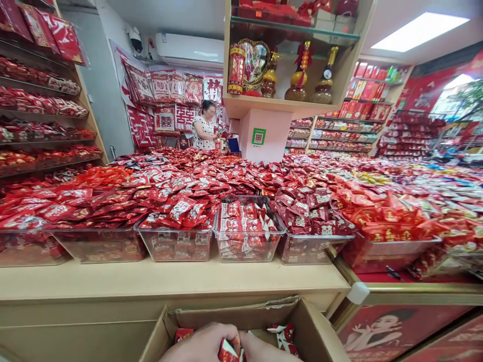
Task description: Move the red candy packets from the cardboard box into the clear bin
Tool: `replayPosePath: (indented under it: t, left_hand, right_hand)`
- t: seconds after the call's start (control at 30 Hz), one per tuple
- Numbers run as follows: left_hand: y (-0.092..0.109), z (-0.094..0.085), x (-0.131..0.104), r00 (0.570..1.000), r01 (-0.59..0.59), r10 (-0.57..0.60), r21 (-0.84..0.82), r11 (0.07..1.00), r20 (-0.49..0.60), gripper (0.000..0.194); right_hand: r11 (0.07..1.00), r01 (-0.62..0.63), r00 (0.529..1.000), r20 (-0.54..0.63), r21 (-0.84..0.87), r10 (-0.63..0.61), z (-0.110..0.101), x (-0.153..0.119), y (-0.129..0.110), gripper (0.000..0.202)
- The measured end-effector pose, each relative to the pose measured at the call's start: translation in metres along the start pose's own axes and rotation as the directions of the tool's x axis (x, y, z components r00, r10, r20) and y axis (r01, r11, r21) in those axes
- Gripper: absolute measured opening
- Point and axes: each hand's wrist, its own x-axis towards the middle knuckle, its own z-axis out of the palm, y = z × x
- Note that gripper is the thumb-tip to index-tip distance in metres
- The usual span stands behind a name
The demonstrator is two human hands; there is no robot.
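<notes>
At the bottom edge, my left hand (pixel 209 343) and my right hand (pixel 269 350) come together inside an open cardboard box (pixel 234 315). Small red and white candy packets (pixel 228 351) show between the hands. The fingers of my left hand curl round them from the left. My right hand presses in from the other side, most of its fingers hidden. Loose packets (pixel 284 336) lie in the box to the right, and another red packet (pixel 183 334) is by its left wall. The frame's edge cuts off the box's near part.
Behind the box runs a pale wooden counter (pixel 169 279). Along it stand several clear plastic bins heaped with packets, one holding red and white packets (pixel 247 246). A pillar with a QR code (pixel 258 137) rises beyond. A person (pixel 204 128) stands at the back.
</notes>
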Motion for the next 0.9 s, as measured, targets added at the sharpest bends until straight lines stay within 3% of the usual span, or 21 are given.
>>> replayPosePath:
  t: [0.1,0.17,0.27,0.33,0.4,0.47,0.57,0.63,0.7,0.8,0.9]
  left_hand:
    - [0.008,-0.007,0.002,0.996,-0.032,0.007,-0.266,0.964,-0.092,0.033]
    - [0.013,-0.012,0.002,0.988,-0.099,0.029,-0.479,0.872,-0.153,0.028]
    - [0.022,-0.019,0.0,0.98,-0.177,0.021,-0.815,0.552,-0.199,0.024]
    - [0.027,-0.023,-0.002,0.98,-0.195,0.027,-0.92,0.34,-0.198,0.023]
    - [0.03,-0.026,-0.003,0.979,-0.202,0.023,-0.952,0.229,-0.202,0.024]
    - [0.03,-0.025,-0.002,0.982,-0.183,0.0,-0.951,0.25,-0.189,0.018]
    - [0.029,-0.016,0.003,0.992,-0.091,-0.043,-0.894,0.439,-0.123,0.021]
    - [0.028,-0.009,0.007,0.997,-0.022,-0.052,-0.86,0.509,-0.056,0.03]
    - [0.029,-0.003,0.008,0.999,0.015,-0.04,-0.874,0.486,-0.005,0.036]
    - [0.033,-0.001,0.004,0.999,0.042,-0.026,-0.93,0.365,0.035,0.046]
    - [0.038,-0.005,0.001,0.998,0.054,-0.029,-0.949,0.31,0.047,0.041]
  right_hand:
    - [0.987,-0.012,1.0,0.015,0.162,0.01,-0.009,0.004,-0.01,0.044]
    - [0.947,-0.064,0.996,0.08,0.315,0.04,-0.018,0.001,-0.021,0.051]
    - [0.875,-0.039,0.999,0.03,0.482,0.028,-0.035,-0.01,-0.037,0.048]
    - [0.851,0.05,0.996,-0.088,0.522,-0.004,-0.046,-0.016,-0.045,0.04]
    - [0.834,0.125,0.98,-0.196,0.537,-0.02,-0.053,-0.017,-0.048,0.035]
    - [0.816,0.173,0.963,-0.27,0.551,-0.022,-0.055,-0.016,-0.048,0.035]
    - [0.787,0.244,0.933,-0.359,0.567,-0.031,-0.051,-0.011,-0.047,0.038]
    - [0.796,0.312,0.901,-0.426,0.518,-0.075,-0.047,-0.01,-0.048,0.032]
    - [0.838,0.374,0.864,-0.477,0.397,-0.159,-0.042,-0.012,-0.05,0.02]
    - [0.892,0.439,0.81,-0.477,0.105,-0.342,-0.038,-0.018,-0.053,0.007]
    - [0.857,0.479,0.76,-0.398,-0.191,-0.514,-0.036,-0.021,-0.056,0.019]
